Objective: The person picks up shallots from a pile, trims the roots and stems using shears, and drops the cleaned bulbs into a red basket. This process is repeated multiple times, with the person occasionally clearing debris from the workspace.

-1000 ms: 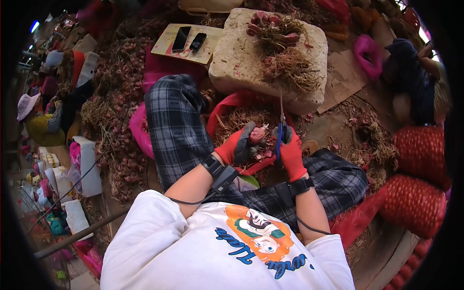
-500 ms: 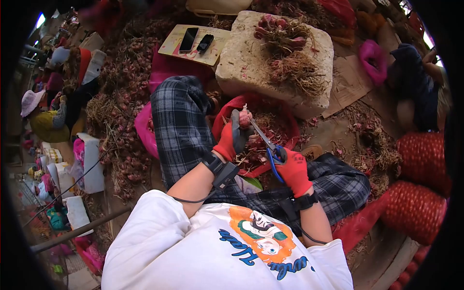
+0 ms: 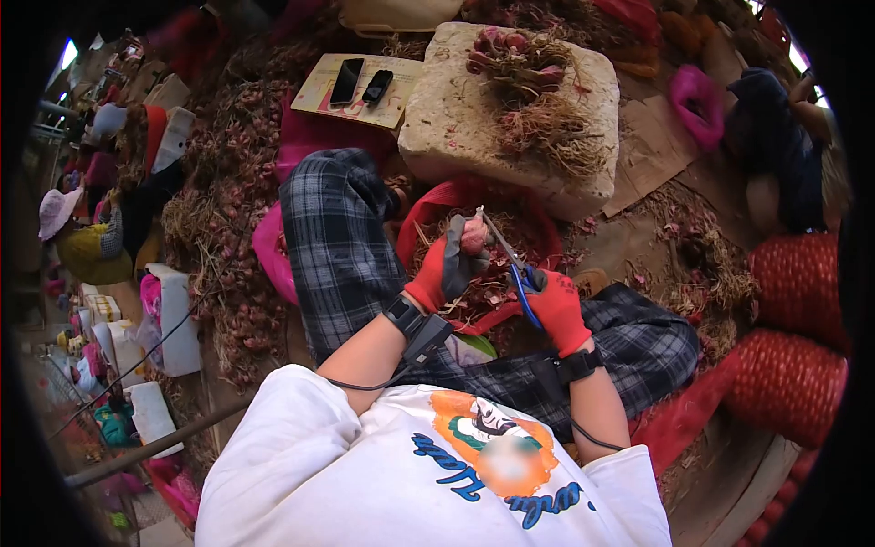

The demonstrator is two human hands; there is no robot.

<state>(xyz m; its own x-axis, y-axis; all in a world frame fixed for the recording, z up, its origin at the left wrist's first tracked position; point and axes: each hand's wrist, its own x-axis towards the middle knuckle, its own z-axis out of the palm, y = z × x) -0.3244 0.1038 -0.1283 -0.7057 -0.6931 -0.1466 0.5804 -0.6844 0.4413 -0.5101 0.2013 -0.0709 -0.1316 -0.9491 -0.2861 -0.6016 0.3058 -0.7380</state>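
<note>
And the scissors (image 3: 514, 262), gripped in the right hand (image 3: 556, 303), had swung to the bulb (image 3: 475, 235) pinched by the left hand (image 3: 447, 266), its top seemingly within cutting reach.

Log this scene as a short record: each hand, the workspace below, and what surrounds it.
Left hand: gloved, holding a pinkish bulb
Right hand: gloved, holding blue-handled scissors
Scissor tips: close to the bulb; contact unclear
Below hands: open red mesh bag with loose scraps inside
Ahead: pale block bearing bulbs with dry stalks
Left of block: board carrying a phone and small black device
Far right: red mesh sacks
</note>
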